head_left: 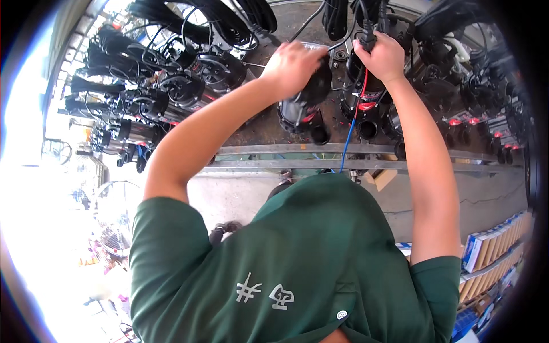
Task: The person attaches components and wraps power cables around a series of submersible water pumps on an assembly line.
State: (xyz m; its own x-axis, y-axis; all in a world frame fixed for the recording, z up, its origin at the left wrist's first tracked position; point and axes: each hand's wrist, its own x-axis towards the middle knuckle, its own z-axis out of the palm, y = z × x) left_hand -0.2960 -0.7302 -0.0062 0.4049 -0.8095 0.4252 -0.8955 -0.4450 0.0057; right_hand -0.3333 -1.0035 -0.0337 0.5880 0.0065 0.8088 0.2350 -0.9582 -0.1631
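Note:
My left hand [294,64] is smeared by motion at the black top of a pump-like unit [303,111] with a round outlet. Whether its fingers grip anything does not show. My right hand [384,57] is closed on a black cable plug [366,40] above a second such unit [366,102] with a red label. A thin red and blue wire [351,132] runs from below that hand down over the table's front edge.
Similar black and silver units [183,88] with coiled black cables [220,23] crowd the left and right of the dark worktable [257,134]. A metal rail [286,164] runs along its front. Rows of cartons [494,248] stand at the lower right, and a fan [114,234] at the left.

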